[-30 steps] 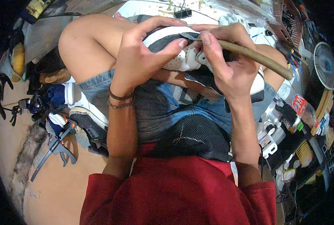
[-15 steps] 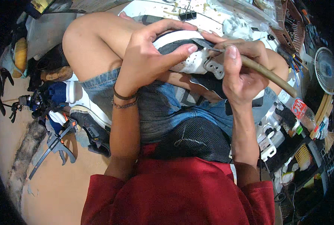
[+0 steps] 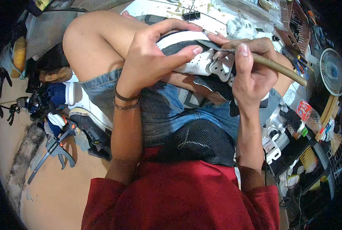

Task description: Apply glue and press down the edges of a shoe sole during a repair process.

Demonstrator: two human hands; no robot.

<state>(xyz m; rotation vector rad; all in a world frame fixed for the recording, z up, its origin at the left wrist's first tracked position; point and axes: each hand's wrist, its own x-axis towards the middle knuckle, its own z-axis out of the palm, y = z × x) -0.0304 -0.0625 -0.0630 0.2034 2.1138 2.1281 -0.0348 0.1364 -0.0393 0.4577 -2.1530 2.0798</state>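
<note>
A white and black shoe (image 3: 198,63) lies across my lap, tilted so that its punched upper and eyelet piece show. My left hand (image 3: 149,57) grips its far end, thumb on the near side and fingers over the far edge. In my right hand (image 3: 255,73) is a blade tool with a round wooden handle (image 3: 281,68), pinched under the thumb. Its flat, narrow metal blade (image 3: 211,45) lies against the dark band along the shoe's edge, between the two hands. Where the blade's tip meets the shoe is hard to make out.
A white board (image 3: 214,26) with scraps and a black binder clip (image 3: 191,15) lies beyond my knees. On the left are a bar clamp (image 3: 57,148) and a dark sneaker (image 3: 92,132). A plastic bottle (image 3: 309,115) and a small fan (image 3: 331,72) are on the right.
My right hand has shifted slightly right and down with the blade tool, showing more of the eyelet piece. My left hand keeps its hold on the shoe.
</note>
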